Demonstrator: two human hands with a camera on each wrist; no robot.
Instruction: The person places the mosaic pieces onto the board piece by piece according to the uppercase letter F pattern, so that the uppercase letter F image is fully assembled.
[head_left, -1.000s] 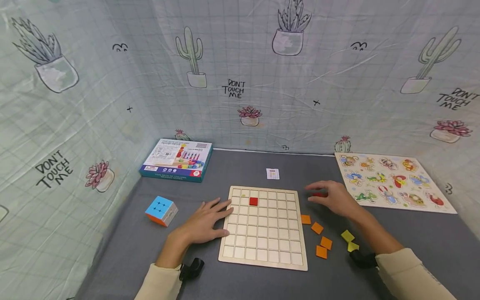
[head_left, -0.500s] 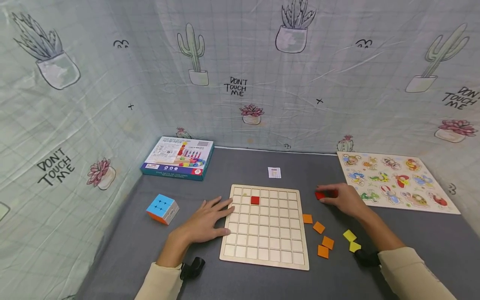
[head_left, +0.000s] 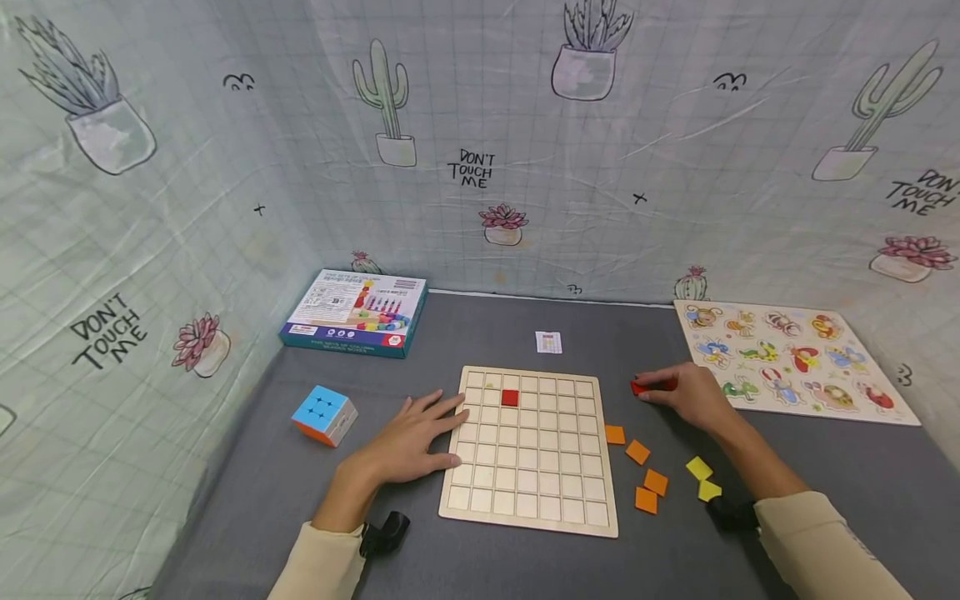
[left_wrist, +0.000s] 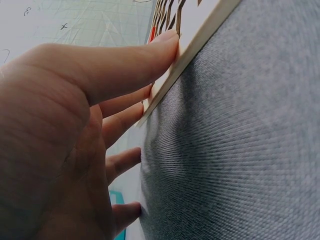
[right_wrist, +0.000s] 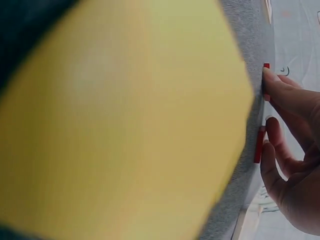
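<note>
My left hand lies with spread fingers along the left edge of a wooden grid board. In the left wrist view the thumb touches the board's rim. One red square tile sits in a cell of the board's second row. To the right of the board, my right hand pinches a red tile between thumb and fingers, low over the cloth. The right wrist view shows that pinched tile and a second red tile beside the lower curled fingers.
Several orange tiles and yellow tiles lie right of the board. A puzzle cube and a boxed set are at left. Behind the board is a small printed card. An insect puzzle board lies at the back right.
The right hand's thumb and fingers have come together on a red tile after being spread apart above it. My left hand stays in place on the board.
</note>
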